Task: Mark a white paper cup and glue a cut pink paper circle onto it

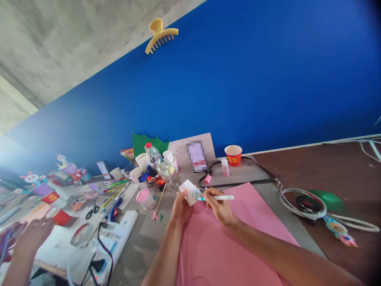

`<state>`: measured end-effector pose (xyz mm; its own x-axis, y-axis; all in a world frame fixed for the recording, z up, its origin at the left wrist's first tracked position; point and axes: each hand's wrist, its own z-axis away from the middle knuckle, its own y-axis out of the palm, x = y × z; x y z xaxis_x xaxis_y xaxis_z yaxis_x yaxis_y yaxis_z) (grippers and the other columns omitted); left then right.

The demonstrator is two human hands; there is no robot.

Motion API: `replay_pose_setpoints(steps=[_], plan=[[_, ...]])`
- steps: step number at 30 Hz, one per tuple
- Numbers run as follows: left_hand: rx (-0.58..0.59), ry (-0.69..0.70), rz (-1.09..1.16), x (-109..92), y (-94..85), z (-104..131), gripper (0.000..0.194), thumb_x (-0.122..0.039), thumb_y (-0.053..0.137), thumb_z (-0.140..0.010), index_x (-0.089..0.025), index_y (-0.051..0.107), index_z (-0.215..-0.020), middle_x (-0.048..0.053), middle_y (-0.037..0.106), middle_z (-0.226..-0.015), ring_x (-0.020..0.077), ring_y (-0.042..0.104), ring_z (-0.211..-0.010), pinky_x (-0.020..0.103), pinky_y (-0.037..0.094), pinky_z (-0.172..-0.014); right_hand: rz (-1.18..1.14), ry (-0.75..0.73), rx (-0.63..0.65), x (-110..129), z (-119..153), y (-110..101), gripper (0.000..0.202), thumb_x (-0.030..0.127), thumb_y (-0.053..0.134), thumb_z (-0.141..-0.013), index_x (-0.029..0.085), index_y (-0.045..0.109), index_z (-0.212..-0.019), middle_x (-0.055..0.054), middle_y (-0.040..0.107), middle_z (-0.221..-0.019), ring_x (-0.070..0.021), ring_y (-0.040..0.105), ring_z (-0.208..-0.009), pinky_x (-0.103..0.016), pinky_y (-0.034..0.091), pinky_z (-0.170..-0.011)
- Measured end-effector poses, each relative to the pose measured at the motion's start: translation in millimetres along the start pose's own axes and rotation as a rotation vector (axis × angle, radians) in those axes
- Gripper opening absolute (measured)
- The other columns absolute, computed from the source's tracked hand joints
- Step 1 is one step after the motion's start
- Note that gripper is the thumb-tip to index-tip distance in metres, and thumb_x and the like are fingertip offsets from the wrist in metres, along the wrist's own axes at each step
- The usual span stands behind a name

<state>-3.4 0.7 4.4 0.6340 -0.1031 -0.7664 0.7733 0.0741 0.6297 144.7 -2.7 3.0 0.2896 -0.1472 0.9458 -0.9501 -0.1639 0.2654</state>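
My left hand is closed on a small white paper piece with teal stripes and a pink patch; whether it is a cup or a flat card I cannot tell. In my right hand is a white marker with a teal end. Its teal end points left and meets the striped face, or sits very near it. Both hands are over large pink paper sheets. Just left of them lie a thin wooden stick and small pink and green paper scraps.
A pink tub, glass jar and bottle stand to the left. A phone leans at the back near a red paper cup. Cables lie right. Another person's hand is far left, near a power strip.
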Motion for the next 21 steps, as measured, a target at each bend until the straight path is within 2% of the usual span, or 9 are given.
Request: replay_pose_setpoints(steps=[6,13,21], plan=[[-0.018,0.015,0.012,0.5,0.6,-0.6,0.048,-0.032,0.077,-0.069,-0.012,0.065,-0.110,0.008,0.070,-0.084,0.0271,0.066,-0.093,0.037,0.049,-0.087,0.041,-0.038,0.036,1.6,2.3,-0.3,0.025,0.040,0.057,-0.078,0.020,0.056,-0.063,0.004,0.045,-0.053,-0.0118,0.038,-0.051,-0.026,0.029,-0.050],[-0.039,-0.009,0.009,1.2,-2.2,-1.4,0.049,-0.033,0.080,-0.064,-0.009,0.066,-0.105,0.011,0.071,-0.086,0.0299,0.065,-0.096,0.039,0.048,-0.088,-0.012,0.008,-0.078,6.7,-2.6,-1.6,0.027,0.045,0.058,-0.075,0.021,0.056,-0.065,0.005,0.044,-0.050,-0.0113,0.038,-0.047,-0.024,0.030,-0.045],[-0.042,-0.005,0.009,1.3,-4.5,-1.6,0.048,-0.032,0.080,-0.064,-0.010,0.067,-0.105,0.011,0.071,-0.091,0.0290,0.065,-0.097,0.038,0.048,-0.090,0.013,0.004,-0.053,5.7,-1.4,-1.3,0.025,0.042,0.057,-0.077,0.020,0.057,-0.064,0.004,0.045,-0.051,-0.0116,0.038,-0.048,-0.025,0.029,-0.047]])
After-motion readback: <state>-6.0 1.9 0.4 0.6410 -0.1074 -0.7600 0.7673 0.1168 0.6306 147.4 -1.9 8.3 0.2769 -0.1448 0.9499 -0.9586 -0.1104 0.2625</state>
